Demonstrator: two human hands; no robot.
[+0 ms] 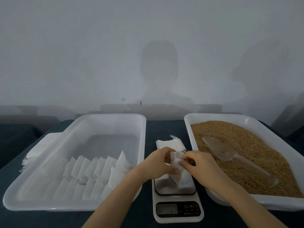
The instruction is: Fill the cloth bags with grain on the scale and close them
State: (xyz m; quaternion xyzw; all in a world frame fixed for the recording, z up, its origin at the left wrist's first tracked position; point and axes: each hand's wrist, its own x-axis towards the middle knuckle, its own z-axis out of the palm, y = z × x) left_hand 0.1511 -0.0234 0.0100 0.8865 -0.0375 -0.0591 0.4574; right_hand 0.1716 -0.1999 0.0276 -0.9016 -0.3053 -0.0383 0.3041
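Pinching one bag (177, 159) between left hand (160, 162) and right hand (199, 165), fingers of both curled on the cloth, directly above scale (164, 186) mid-worktop (164, 125). At 12 o'clock of scale: stack (169, 143) of flat bags. At 3 o'clock: grain tray (187, 122), scoop (228, 153) lying on grain (238, 134). At 9 o'clock: left tray (107, 116) holding filled bags (98, 168) in rows.
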